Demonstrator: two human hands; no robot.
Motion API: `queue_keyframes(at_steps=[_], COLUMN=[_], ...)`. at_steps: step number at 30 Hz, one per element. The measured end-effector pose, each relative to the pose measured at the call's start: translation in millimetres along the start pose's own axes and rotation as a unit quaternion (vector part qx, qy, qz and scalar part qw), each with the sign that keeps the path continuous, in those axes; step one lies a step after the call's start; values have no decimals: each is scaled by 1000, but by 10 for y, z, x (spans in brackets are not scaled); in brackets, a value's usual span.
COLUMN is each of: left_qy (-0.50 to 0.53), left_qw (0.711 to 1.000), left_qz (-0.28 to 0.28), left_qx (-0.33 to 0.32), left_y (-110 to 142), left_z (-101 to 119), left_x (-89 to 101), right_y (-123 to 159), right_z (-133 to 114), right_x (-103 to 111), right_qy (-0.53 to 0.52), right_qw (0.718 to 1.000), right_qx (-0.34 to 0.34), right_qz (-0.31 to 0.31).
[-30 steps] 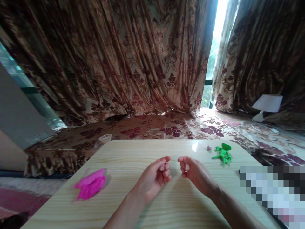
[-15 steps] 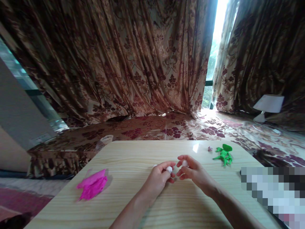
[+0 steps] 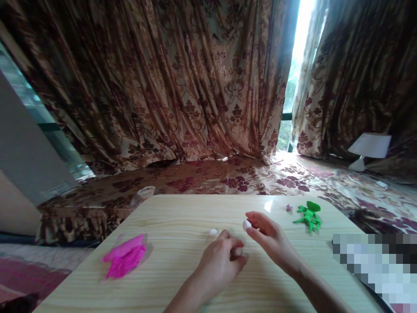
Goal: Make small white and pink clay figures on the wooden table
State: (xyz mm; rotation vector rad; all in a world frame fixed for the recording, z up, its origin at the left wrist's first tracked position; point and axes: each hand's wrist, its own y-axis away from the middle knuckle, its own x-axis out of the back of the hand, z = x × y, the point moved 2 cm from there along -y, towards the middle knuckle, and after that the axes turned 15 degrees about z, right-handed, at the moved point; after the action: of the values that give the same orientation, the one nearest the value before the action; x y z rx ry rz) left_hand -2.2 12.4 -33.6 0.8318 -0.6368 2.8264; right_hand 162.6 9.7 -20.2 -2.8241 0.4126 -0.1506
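Observation:
My right hand [image 3: 269, 234] pinches a small white ball [image 3: 246, 225] between thumb and fingers, just above the table. Lower and to its left, my left hand [image 3: 224, 256] has turned palm-down, with thumb and fingers curled round another whitish ball [image 3: 239, 251]; that ball is partly hidden and slightly blurred. A third piece, a smooth white lump [image 3: 213, 232], lies on the wooden tabletop [image 3: 182, 217] just beyond my left knuckles. The two hands are apart.
Crumpled bright pink material [image 3: 125, 256] lies on the left of the table. At the back right are a green many-limbed figure [image 3: 309, 216] and a tiny pinkish lump [image 3: 289, 208]. A clear container [image 3: 143, 195] stands past the back left corner; a white lamp [image 3: 370, 145] is far right.
My left hand has rolled over to palm-down and moved nearer me with its ball. A white lump now shows on the table beyond it. My right hand holds its ball out at the fingertips.

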Motion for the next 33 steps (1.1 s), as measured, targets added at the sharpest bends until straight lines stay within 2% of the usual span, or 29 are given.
queue_keyframes(at_steps=[4, 7, 10, 14, 17, 26, 31, 33], left_qy=[21, 99, 194, 250, 281, 250, 318, 339], left_qw=[1000, 992, 969, 954, 944, 955, 930, 921], left_qz=[2, 63, 137, 160, 163, 134, 108, 85], left_qx=[17, 45, 67, 50, 61, 83, 146, 175], left_y=[-32, -79, -119, -123, -110, -114, -143, -155], left_z=[-2, 17, 121, 321, 375, 301, 278, 270], left_x=[20, 44, 88, 132, 141, 143, 129, 125], right_y=[18, 23, 28, 34, 43, 66, 72, 80], right_z=[-35, -59, -72, -73, -87, -148, -97, -101], right_x=[-33, -42, -53, -76, -89, -72, -89, -92], right_qy=[-17, -30, -37, -83, -100, -83, -89, -75], right_qw=[1000, 1000, 999, 996, 994, 996, 996, 997], right_qx=[-4, -2, 5, -20, -36, 4, -14, 9], right_qz=[-15, -4, -6, -3, -15, -5, 5, 7])
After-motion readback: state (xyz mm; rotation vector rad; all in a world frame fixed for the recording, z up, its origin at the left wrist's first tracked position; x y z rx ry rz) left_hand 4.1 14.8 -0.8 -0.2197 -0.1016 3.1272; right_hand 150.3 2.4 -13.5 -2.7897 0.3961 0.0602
